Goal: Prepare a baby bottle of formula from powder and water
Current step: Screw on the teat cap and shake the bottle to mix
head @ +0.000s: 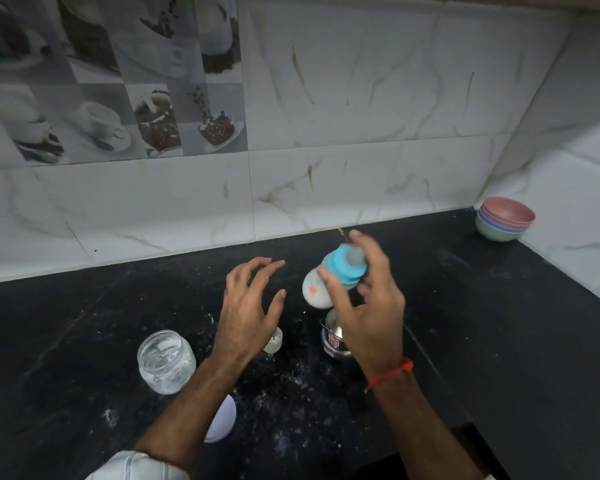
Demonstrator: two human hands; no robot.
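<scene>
Am looking at home kitchen corner. Black stone bench (499, 306) is running into marble-look wall tiles (361, 133); printed tiles (118, 98) are showing coffee cups and beans. Stack of coloured bowls (504, 219) is sitting in corner. White powder is dusting bench beside clear jar (165, 362) and steel cup (333, 337).

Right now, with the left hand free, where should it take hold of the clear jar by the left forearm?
Probably the upper wall of the clear plastic jar, just below its open rim. It stands upright, lidless and nearly empty, so the left hand could come from the right side and wrap the round body. The forearm already lies there.
</scene>
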